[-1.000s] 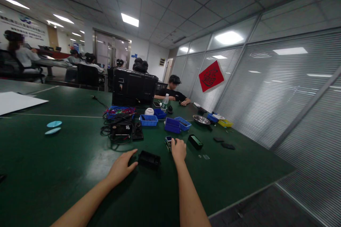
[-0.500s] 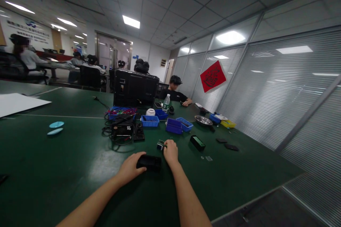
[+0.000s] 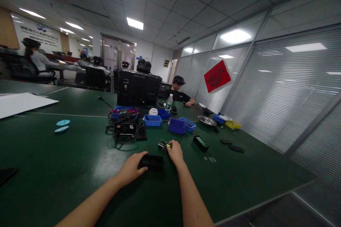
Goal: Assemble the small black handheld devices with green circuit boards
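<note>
My left hand (image 3: pixel 132 167) is closed round the left end of a black rectangular plastic case (image 3: pixel 155 162), thumb on its near side and fingers on the far side. The case lies on the green table. Beyond its right end, the fingers of my right hand (image 3: pixel 176 151) pinch a small electronic module (image 3: pixel 162 144) with a silvery part and a yellow-green bit near my fingertips. Part of that module is hidden behind the fingers. To the right lies a second black case (image 3: pixel 200 143) with a green board inside, near a small clear plate (image 3: pixel 212 159) and a little ring (image 3: pixel 205 158).
Black cables and a power box (image 3: pixel 124 131) lie beyond my left hand. Blue bins (image 3: pixel 177 126), a baseball (image 3: pixel 153 112), a water bottle (image 3: pixel 169 102) and a metal bowl (image 3: pixel 207 121) stand farther back. A co-worker (image 3: pixel 179 92) sits across the green table (image 3: pixel 66 163).
The view has shifted slightly, so everything sits a little farther right. More of the module, with its yellow-green bit, now shows at my right fingertips. My left hand keeps its hold on the case.
</note>
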Demonstrator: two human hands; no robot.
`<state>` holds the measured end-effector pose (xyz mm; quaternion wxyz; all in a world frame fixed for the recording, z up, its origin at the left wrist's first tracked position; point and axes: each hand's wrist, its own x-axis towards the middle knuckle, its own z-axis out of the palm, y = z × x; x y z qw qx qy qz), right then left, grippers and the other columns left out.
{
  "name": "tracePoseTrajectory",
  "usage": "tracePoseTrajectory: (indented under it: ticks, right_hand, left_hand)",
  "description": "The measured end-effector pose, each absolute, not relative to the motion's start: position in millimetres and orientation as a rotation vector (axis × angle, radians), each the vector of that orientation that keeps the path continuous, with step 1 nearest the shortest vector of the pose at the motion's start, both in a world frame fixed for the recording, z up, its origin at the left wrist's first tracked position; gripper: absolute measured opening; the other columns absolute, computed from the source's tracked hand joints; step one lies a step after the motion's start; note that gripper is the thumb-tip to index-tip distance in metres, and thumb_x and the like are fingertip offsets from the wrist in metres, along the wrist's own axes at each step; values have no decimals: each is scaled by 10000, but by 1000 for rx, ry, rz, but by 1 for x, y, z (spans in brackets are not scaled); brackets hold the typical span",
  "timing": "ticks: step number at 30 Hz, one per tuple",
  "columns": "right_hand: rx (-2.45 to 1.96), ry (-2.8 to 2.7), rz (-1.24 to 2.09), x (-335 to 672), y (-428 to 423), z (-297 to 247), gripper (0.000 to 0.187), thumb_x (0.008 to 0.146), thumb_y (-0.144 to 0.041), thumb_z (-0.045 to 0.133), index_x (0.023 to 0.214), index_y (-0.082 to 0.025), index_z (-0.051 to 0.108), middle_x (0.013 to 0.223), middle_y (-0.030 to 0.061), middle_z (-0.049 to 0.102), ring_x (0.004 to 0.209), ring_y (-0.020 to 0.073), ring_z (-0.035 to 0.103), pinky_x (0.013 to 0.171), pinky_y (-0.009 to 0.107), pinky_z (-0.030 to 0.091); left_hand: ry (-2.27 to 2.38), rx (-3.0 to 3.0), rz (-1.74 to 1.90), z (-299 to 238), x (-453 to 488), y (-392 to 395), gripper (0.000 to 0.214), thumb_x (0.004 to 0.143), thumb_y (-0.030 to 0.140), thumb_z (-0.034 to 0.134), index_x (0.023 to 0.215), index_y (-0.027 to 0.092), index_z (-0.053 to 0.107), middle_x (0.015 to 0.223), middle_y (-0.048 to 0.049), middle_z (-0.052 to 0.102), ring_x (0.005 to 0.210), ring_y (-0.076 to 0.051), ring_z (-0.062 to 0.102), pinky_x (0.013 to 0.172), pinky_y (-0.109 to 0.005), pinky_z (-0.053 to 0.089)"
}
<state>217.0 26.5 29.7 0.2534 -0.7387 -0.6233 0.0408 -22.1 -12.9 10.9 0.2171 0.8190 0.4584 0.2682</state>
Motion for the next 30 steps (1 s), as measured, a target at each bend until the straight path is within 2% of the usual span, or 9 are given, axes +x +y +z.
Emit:
tracePoseTrajectory:
  ticks: [5,8,11,14,19,21,23,27,30]
  right_hand:
    - [-1883,-1817,207,216,19,36,201,629,-246,618,804,-196,533,888,29,553,836,170,510,687,236,357]
    - [-1832,-1858,329,216,17,37,331,609,-284,646,910,-201,535,907,28,564,821,167,520,677,236,364]
    - [-1870,-1865,320,217,16,37,450,600,-318,658,1015,-188,546,963,65,575,878,202,522,717,262,373]
    - [-1927,-1896,246,218,16,38,388,614,-328,646,967,-174,602,955,86,584,898,225,521,746,281,375]
    - [-1898,-1838,249,212,14,43,355,587,-275,660,913,-139,630,925,102,595,874,226,544,767,292,388]
    - [-1785,-1712,362,207,13,49,344,586,-265,655,896,-119,632,899,107,608,855,229,554,766,309,401]
    - [-1537,-1558,618,201,9,57,359,614,-274,636,936,-117,613,894,98,620,830,213,567,753,314,423]
    - [-1016,-1410,1049,194,-1,71,420,627,-265,649,1023,-152,571,945,65,625,861,187,575,781,314,438]
    - [-1006,-1473,1136,192,-5,72,429,583,-233,686,994,-155,590,900,52,630,833,181,576,762,307,443]
  left_hand:
    - [1267,2272,747,12,-22,-15,572,679,302,571,1227,243,417,1156,-51,541,1046,-201,492,926,-306,342]
    - [1271,2264,744,12,-22,-14,584,673,301,575,1230,241,413,1165,-56,538,1052,-208,491,926,-308,341]
    - [1283,2235,752,10,-22,-12,631,661,299,583,1255,231,380,1159,-65,539,1053,-211,495,923,-307,340]
    - [1306,2206,757,7,-22,-10,676,653,301,589,1277,212,344,1138,-74,546,1045,-213,501,912,-312,346]
    - [1347,2156,785,1,-22,-4,653,649,275,595,1255,187,370,1142,-83,543,1050,-209,500,916,-310,345]
    - [1363,2138,812,0,-22,-3,637,650,266,595,1244,177,383,1147,-88,541,1052,-206,499,921,-307,343]
    - [1371,2129,836,-1,-22,-2,626,648,263,598,1232,168,396,1145,-92,543,1052,-205,500,923,-303,342]
    - [1371,2119,838,2,-22,-3,612,635,262,611,1208,169,418,1133,-90,553,1042,-204,509,916,-297,345]
    - [1371,2108,831,6,-22,-5,578,636,256,608,1183,181,435,1102,-79,571,1018,-202,524,900,-297,352]
